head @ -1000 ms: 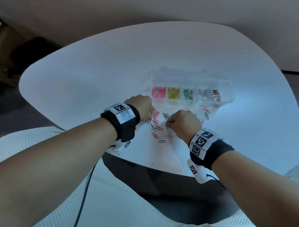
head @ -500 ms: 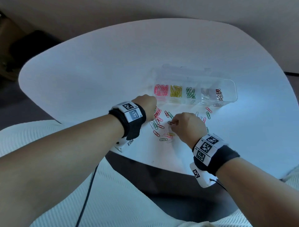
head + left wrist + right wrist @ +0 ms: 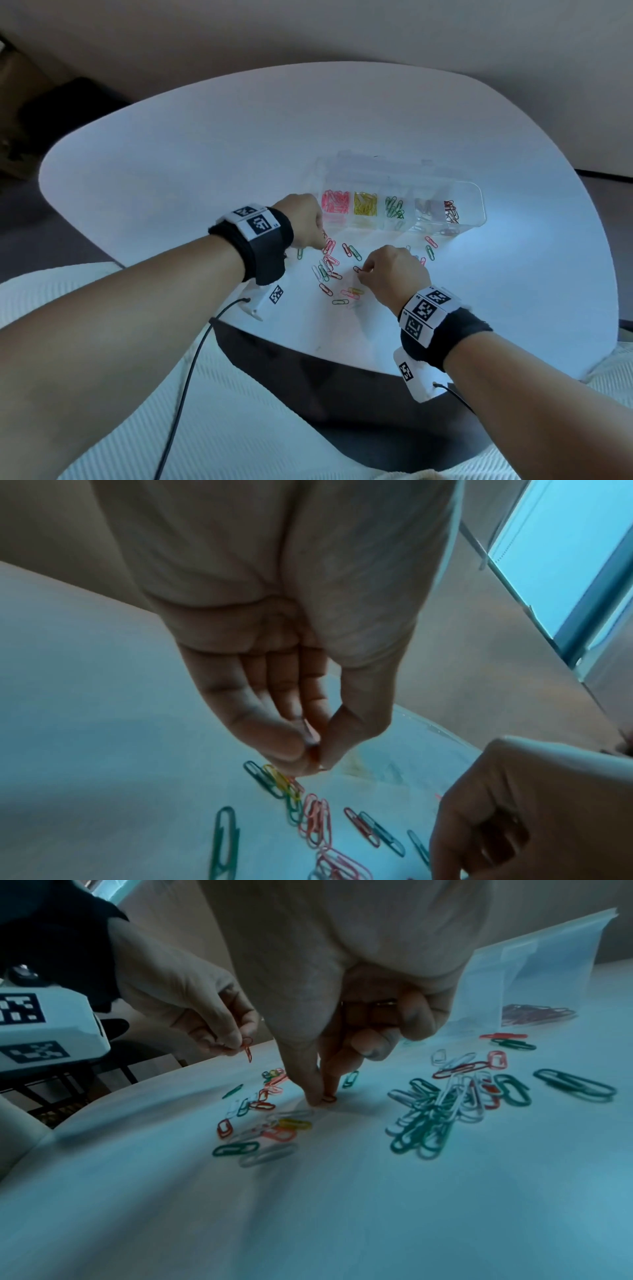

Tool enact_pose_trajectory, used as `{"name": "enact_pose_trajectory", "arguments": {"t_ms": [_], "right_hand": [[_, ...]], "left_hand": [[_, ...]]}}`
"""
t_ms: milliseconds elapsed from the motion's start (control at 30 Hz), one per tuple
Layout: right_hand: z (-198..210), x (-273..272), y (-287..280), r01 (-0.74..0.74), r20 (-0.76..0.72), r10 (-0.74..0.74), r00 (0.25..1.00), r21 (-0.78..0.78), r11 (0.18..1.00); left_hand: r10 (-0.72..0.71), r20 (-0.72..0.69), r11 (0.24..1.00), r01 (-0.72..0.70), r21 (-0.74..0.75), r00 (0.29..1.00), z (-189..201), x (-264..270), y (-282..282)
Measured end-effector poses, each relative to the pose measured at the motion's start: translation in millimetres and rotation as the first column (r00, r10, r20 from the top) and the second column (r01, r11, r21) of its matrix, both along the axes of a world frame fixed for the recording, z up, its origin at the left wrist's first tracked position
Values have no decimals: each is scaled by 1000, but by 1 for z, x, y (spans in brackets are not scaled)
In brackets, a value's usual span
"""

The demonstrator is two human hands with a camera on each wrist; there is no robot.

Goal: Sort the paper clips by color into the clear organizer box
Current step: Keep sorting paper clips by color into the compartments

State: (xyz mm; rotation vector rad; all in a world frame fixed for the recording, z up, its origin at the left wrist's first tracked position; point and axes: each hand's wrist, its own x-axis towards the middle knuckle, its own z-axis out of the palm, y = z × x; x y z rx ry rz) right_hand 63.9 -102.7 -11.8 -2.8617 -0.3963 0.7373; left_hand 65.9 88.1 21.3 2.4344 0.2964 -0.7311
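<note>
The clear organizer box [image 3: 478, 200] lies at the table's middle right, with pink [image 3: 335, 202], yellow [image 3: 365, 204], green [image 3: 394, 207], pale and dark red [image 3: 452, 213] clips in separate compartments. Loose mixed-colour paper clips [image 3: 328, 270] are scattered in front of it. My left hand [image 3: 320, 244] hovers over the pile's left edge. Its thumb and forefinger pinch one red clip [image 3: 247, 1050], which hangs clear of the table. My right hand [image 3: 323, 1097] has thumb and forefinger tips down on another red clip [image 3: 330, 1098] lying on the table, the other fingers curled.
The white table [image 3: 205, 154] has a rounded near edge just behind my wrists. A denser heap of green and white clips [image 3: 441, 1104] lies to the right of my right hand. A black cable [image 3: 191, 359] hangs from the left wrist camera.
My right hand's fingertips have settled onto a red clip a little left of where they were. The left hand has stayed at the pile's left edge.
</note>
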Motion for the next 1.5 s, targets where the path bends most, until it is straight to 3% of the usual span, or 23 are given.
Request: {"name": "enact_pose_trajectory", "arguments": {"t_ms": [200,433,533,600,633,700,767,800,833,900,1000,1067,1100,1167,1200,1233,1333,1500], "right_hand": [[-2,0,9,-55,-44,49,998,-125,991],[-2,-3,6,-92,-9,92,996,-159,983],[-3,0,0,-26,17,27,999,-71,997],[-2,4,-5,121,-37,-116,993,166,979],[-1,5,-7,243,-131,-211,969,321,915],[2,6,-12,555,-462,-330,823,531,640],[1,5,-16,796,-769,-243,591,508,329],[2,5,-17,852,-844,-167,509,468,235],[5,5,-16,879,-880,-99,464,445,171],[11,8,-13,893,-897,-8,443,440,95],[18,15,-5,896,-897,-13,443,442,46],[18,22,1,883,-877,-108,468,459,96],[18,25,3,844,-824,-195,532,498,199],[15,29,7,625,-552,-326,768,533,571],[12,30,10,468,-373,-311,874,481,741],[8,29,12,327,-229,-250,941,412,851],[1,26,21,125,-65,-113,991,237,963],[-4,28,27,24,15,-24,1000,11,1000]], "left_hand": [[138,-60,951,-149,-269,989,3,-3,6],[139,-163,952,-178,-251,977,13,0,-3],[216,-287,875,-315,-367,933,18,2,-5],[214,-344,839,-352,-414,914,21,3,-4],[213,-364,822,-368,-434,907,22,3,-4],[206,-393,789,-389,-476,896,24,4,-4],[180,-410,772,-387,-504,894,25,3,-5],[165,-418,771,-381,-510,893,25,2,-6],[151,-422,774,-373,-512,894,25,1,-7],[126,-418,788,-347,-508,900,24,-1,-9],[103,-415,817,-315,-482,904,23,-4,-12],[106,-403,846,-296,-444,909,23,-4,-17],[95,-357,882,-244,-402,929,22,-3,-19],[-16,-211,976,-31,-216,977,18,-4,-24],[-106,-154,990,90,-105,982,15,-5,-26],[-187,-125,982,185,-20,974,11,-7,-28],[-341,-109,929,353,116,934,4,-14,-29],[-473,-79,839,476,264,878,-12,-21,-34]]}}
